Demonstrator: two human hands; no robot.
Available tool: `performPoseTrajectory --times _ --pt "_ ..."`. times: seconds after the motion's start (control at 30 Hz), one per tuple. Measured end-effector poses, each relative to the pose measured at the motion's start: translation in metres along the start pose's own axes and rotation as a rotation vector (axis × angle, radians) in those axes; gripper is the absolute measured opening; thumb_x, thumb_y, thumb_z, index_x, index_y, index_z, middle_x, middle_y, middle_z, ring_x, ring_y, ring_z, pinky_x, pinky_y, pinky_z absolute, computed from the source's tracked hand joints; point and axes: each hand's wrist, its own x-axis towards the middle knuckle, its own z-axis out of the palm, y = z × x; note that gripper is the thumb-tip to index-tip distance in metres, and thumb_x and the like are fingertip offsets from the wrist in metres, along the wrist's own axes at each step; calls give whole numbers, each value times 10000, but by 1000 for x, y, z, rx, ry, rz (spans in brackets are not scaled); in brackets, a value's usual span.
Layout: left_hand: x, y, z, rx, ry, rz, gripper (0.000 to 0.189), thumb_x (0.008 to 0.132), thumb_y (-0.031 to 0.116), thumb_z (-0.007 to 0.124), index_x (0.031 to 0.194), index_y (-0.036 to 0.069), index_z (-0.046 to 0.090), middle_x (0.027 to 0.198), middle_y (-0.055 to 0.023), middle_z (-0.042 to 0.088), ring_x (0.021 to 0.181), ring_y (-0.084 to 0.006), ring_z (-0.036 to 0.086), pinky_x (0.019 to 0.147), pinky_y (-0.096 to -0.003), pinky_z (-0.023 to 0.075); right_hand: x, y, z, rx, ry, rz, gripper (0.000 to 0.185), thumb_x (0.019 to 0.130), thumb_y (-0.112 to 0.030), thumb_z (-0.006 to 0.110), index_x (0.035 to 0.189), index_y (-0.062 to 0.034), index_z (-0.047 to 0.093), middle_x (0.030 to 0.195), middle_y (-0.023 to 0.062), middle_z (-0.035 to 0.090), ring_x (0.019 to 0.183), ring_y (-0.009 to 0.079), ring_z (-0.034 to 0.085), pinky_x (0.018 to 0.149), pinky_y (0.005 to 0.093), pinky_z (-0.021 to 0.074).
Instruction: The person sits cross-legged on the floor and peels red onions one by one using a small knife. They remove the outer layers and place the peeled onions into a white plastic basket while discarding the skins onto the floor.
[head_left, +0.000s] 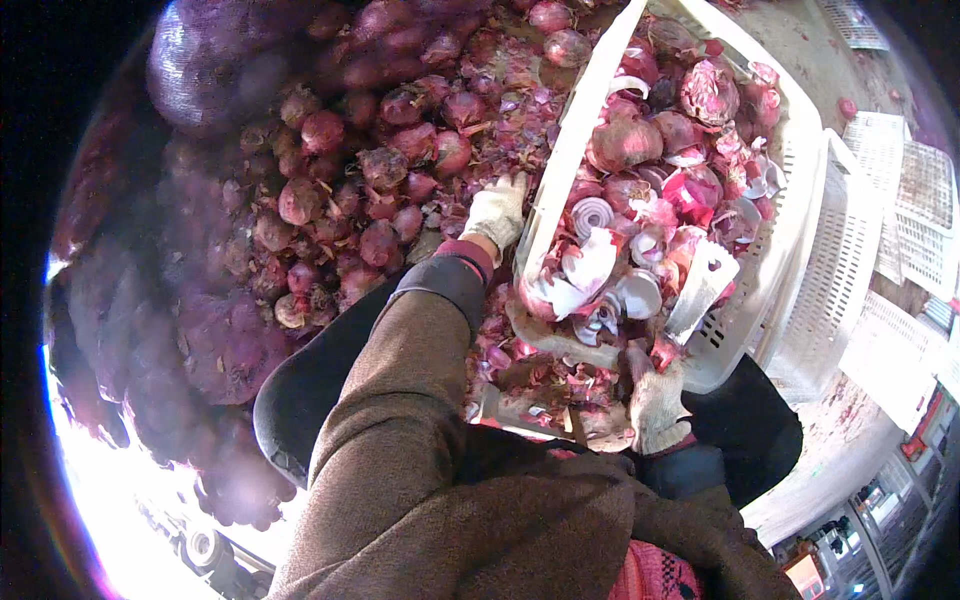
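Note:
My left hand (498, 208), in a pale knitted glove, reaches down to loose onion skins (517, 124) beside the crate's left wall. Its fingers look extended, and I see nothing held in them. A white plastic crate (559, 161) in front of me holds red onions, cut pieces and peelings. My right hand (658, 405), also gloved, is low at the crate's near end. It appears closed around the handle of a broad-bladed knife (701, 291), whose blade points up over the onions; the handle is mostly hidden. Red onions (412, 142) lie piled to the left.
Filled purple mesh sacks (187, 67) stand at the upper left. More white slotted crates (825, 262) lie to the right on the floor. My knees flank the near end of the crate, with skins and a wooden-looking piece (577, 424) between them.

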Motion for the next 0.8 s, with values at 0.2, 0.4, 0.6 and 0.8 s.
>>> performPoseTrajectory --times 0.2,0.4,0.6,0.8 --pt "5 -9 10 -46 87 -57 360 749 101 550 1102 29 531 1045 -215 582 967 -385 590 810 -438 503 -6 -8 2 -159 -5 50 102 830 -16 612 929 -5 593 831 5 580 708 86 527 617 235 447" --pt "-15 -30 -13 -588 101 -386 449 694 286 694 1035 18 577 1057 -218 629 1018 -360 597 875 -395 470 -2 4 -4 -54 39 9 52 832 -36 626 871 -21 594 762 -7 562 659 80 505 579 234 427" --pt "-10 -51 -55 -1913 286 -224 450 765 21 635 1198 52 515 991 -75 639 811 -200 634 707 -341 537 11 15 -18 -130 -69 -22 71 862 -38 585 933 -44 576 768 11 571 633 104 531 526 245 435" --pt "-44 71 -212 -1758 219 421 554 776 53 635 1299 30 453 1159 -84 592 1034 -167 564 933 -306 435 25 35 -32 -88 -27 -268 321 848 82 544 1154 -16 533 999 67 598 847 165 591 764 280 506"
